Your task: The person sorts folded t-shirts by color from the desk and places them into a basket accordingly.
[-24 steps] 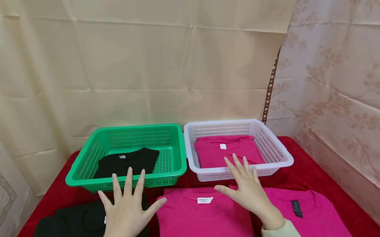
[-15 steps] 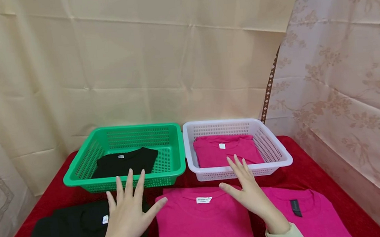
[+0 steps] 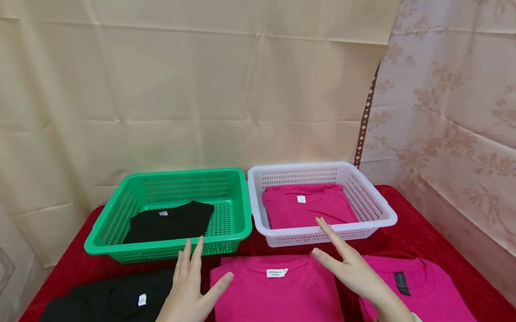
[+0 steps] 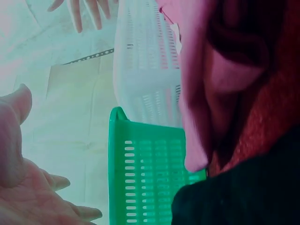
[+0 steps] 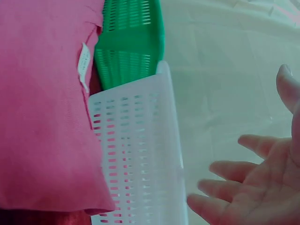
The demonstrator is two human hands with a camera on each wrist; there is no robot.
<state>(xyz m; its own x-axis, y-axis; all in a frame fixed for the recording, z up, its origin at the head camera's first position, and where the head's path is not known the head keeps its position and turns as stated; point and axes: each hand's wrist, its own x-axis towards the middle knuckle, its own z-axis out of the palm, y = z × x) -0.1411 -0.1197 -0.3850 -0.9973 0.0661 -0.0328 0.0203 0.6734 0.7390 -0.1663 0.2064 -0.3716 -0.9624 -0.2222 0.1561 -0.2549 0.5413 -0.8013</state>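
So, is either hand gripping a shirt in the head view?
No, the left hand and the right hand both have extended fingers with nothing held between them.

Beyond the fingers (image 3: 196,260) hangs a beige fabric curtain (image 3: 186,80); to their right, a pale pink floral drape (image 3: 479,111) beside a brown diamond-patterned strip (image 3: 367,115); far left, a white fabric drape (image 3: 1,229); below them, a red velvety tablecloth (image 3: 412,239).

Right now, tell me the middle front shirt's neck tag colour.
White with dark lettering; the tag shows best in the head view.
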